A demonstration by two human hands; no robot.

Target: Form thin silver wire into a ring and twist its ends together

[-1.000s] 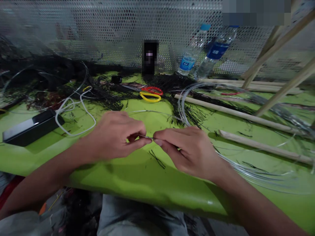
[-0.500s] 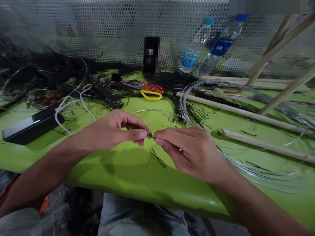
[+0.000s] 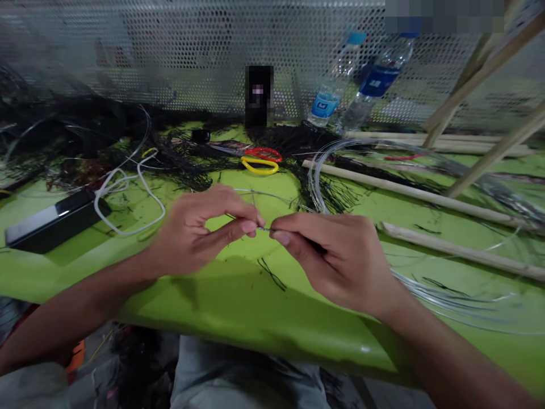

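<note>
the left hand (image 3: 200, 233) and the right hand (image 3: 340, 255) meet over the green tabletop (image 3: 238, 301), just in front of the scissors (image 3: 259, 160). each grip is closed, thumb against forefinger, on a thin wire (image 3: 264, 229); only a short bare piece of it shows between the two sets of fingertips, which are nearly touching. whether the wire is being twisted or joined there cannot be told, as the spot is small and blurred.

the wire appears to run on behind the right hand toward the coil of wire (image 3: 323, 170) lying to the right of the scissors, though the link itself is hidden. black fibres (image 3: 315, 142) lie heaped around the scissors, wooden sticks (image 3: 409, 196) to their right, a white cable (image 3: 128, 187) and a dark flat box (image 3: 51, 220) to their left, two water bottles (image 3: 332, 91) behind them.

judgement: the work is fine pinch work. it would go best with both grips kept close to the working point, the exposed span short, the pinch firm enough that the wire does not spin in the fingers, and the trailing length kept clear of the loose fibres.
</note>
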